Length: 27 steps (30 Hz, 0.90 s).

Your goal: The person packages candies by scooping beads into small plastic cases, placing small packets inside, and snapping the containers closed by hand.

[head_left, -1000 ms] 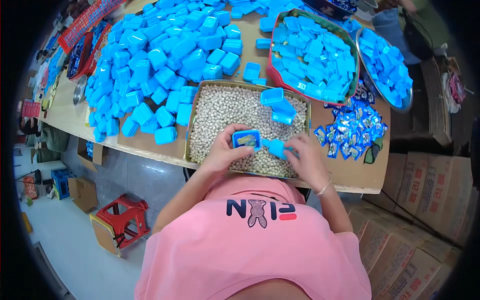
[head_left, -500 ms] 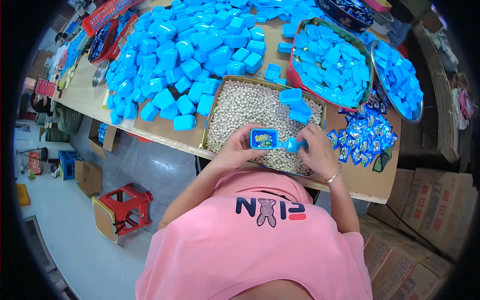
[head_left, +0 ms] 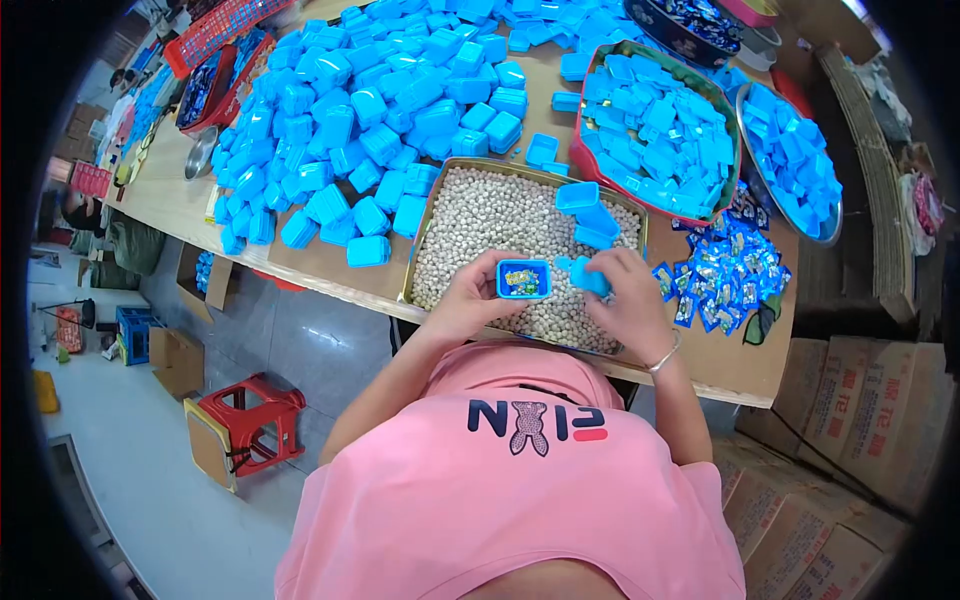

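- Head view, centre: the left hand (head_left: 470,300) has its grip clamped on a small, open, rectangular blue plastic box (head_left: 547,282), held above the tray with its mouth toward the camera; a yellow, blue and green printed packet (head_left: 519,278) lies inside.
- Right of this: the right hand (head_left: 635,300) has its grip closed on a light-blue plastic piece (head_left: 592,278) just beside the box; whether the two touch or are joined cannot be told.
- Change: one second ago the left thumb overlay the box's mouth; now the packet is in plain sight. Since half a second ago the piece has turned in the fingers.
- Meaning for the work: as judged here, the box is loaded but uncovered.
- Beneath: a shallow, rectangular, metal-rimmed tray (head_left: 428,218) of pale round beads (head_left: 490,215).
- Surroundings on the desk (head_left: 160,195): closed blue plastic boxes (head_left: 380,110) heaped at upper left; glossy dark-blue packets (head_left: 735,270) at right.
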Tool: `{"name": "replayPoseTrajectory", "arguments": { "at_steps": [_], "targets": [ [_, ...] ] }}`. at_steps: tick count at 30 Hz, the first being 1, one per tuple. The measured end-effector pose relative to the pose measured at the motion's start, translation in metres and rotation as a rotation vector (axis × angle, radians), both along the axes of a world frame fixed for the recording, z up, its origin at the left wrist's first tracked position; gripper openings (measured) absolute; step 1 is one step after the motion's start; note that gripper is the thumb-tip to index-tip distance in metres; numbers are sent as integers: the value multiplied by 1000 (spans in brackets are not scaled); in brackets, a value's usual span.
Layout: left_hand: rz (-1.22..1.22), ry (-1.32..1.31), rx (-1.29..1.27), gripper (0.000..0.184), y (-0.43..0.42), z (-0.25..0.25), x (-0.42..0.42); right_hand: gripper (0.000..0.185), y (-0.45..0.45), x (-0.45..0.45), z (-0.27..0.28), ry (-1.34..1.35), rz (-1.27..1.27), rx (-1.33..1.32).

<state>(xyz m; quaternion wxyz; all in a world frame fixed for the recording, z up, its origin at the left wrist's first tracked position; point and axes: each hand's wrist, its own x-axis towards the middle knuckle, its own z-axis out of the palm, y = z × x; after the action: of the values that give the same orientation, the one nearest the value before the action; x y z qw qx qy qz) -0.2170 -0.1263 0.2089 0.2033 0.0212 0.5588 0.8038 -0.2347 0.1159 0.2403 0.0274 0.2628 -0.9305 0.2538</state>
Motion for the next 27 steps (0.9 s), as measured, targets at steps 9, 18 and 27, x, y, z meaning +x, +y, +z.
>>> {"name": "replayPoseTrajectory", "arguments": {
  "at_steps": [9,18,27],
  "targets": [
    [-88,165,-135,50,3,0,3,36,-37,3,11,84,273,-305],
    [-73,178,-150,49,5,1,3,35,-38,7,13,142,263,-271],
    [-74,158,-137,49,2,2,2,35,-39,5,10,115,268,-304]
  ]
}}
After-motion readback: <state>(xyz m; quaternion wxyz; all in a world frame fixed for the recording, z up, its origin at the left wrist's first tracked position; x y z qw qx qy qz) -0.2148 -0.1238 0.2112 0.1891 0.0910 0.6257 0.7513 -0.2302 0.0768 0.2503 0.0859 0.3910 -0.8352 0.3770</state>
